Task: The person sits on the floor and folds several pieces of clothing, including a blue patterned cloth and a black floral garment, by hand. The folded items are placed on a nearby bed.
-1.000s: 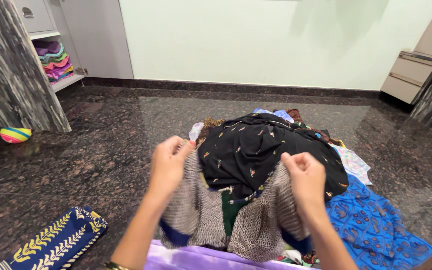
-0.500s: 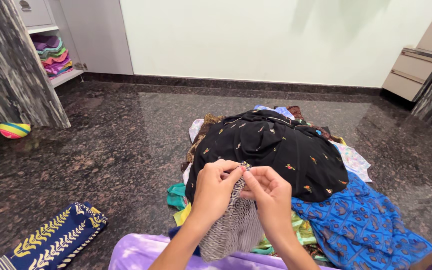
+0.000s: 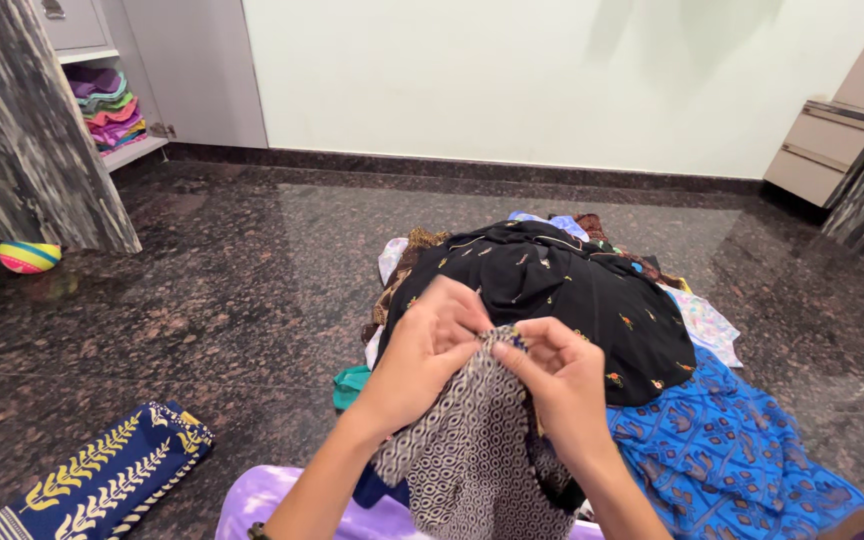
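Note:
A black-and-white patterned garment (image 3: 472, 450) hangs folded in half from both my hands. My left hand (image 3: 427, 345) pinches its top edge on the left. My right hand (image 3: 562, 385) pinches the same edge right beside it, the fingers of both hands almost touching. Just behind them lies a heap of clothes on the floor, topped by a black garment with small coloured motifs (image 3: 562, 290). A blue printed cloth (image 3: 732, 460) spreads out at the heap's right side. A lilac cloth (image 3: 272, 500) lies under my forearms.
A folded navy cloth with yellow leaf print (image 3: 102, 480) lies on the dark granite floor (image 3: 232, 290) at the lower left. A striped ball (image 3: 28, 256) sits by a marble pillar (image 3: 22, 130). Shelves with folded clothes (image 3: 107, 105) are at the back left, and a drawer unit (image 3: 827, 150) at the right.
A second ago my hands were apart, holding the patterned garment spread wide. They have come together, folding it in half, and now hold its edges pinched close.

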